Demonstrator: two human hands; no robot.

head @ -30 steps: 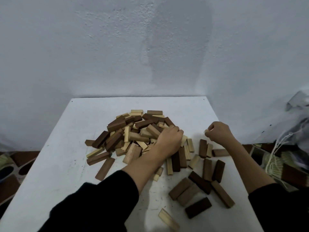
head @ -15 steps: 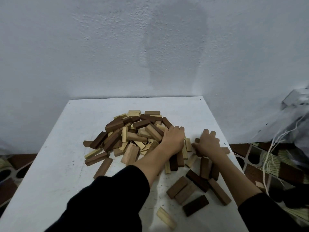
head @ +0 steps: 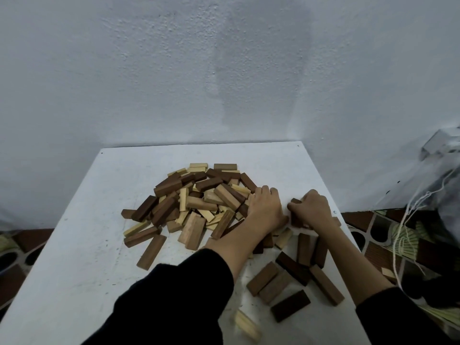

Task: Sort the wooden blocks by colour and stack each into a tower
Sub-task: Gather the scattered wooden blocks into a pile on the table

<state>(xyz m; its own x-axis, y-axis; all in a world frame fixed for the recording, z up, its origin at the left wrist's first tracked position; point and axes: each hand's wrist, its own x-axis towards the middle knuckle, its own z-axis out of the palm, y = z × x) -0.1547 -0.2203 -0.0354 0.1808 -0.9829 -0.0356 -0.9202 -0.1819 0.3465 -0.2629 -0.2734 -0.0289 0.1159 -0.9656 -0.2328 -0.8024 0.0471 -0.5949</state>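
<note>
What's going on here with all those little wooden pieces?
A person is sorting a mixed pile of wooden blocks on a white table. The left hand rests on the pile's right edge, while the right hand grips a dark block beside it. A few mostly dark blocks lie loose nearer the person. No tower is built yet.

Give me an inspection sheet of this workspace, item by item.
Surface: white table, scuffed.
Job's things: mixed pile of blocks; dark blocks lying loose near the right edge; no tower yet.
Clutter: one pale block alone at the near edge.
Grips: left hand flat on the pile; right hand gripping a dark block.
Cables: white string hanging at right.
Surroundings: bare wall, patterned floor.
</note>
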